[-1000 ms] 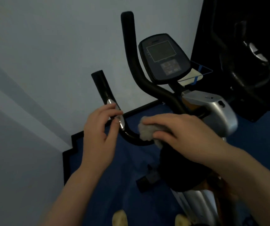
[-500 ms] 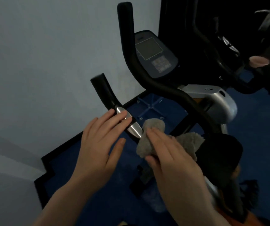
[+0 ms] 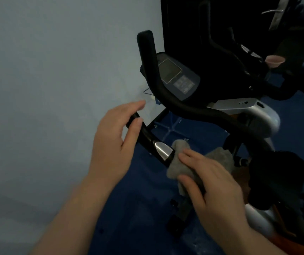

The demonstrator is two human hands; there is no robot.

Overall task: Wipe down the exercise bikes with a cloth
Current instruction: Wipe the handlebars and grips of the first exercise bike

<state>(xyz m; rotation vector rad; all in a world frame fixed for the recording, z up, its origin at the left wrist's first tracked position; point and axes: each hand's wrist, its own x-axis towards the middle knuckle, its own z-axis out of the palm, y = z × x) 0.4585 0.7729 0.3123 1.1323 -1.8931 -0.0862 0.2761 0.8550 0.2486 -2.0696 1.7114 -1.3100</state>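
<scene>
An exercise bike with black handlebars (image 3: 193,109) and a dark console (image 3: 177,78) stands in front of me. My left hand (image 3: 114,142) curls round the near left grip (image 3: 145,133), fingers over its tip and thumb on its side. Just below the grip's silver sensor plate (image 3: 163,150), my right hand (image 3: 212,184) presses a grey cloth (image 3: 177,162) onto the bar, fingers lying over the cloth. Part of the cloth bunches out beyond my knuckles. The black saddle (image 3: 276,179) sits to the right.
A pale wall (image 3: 55,80) runs close along the left. The floor (image 3: 144,208) is blue. A second dark exercise machine (image 3: 257,52) stands behind at the upper right. The bike's silver housing (image 3: 261,115) lies below the console.
My left hand has slid up the grip from the silver plate to its tip and now curls round it. The right hand with the cloth stays just below the plate.
</scene>
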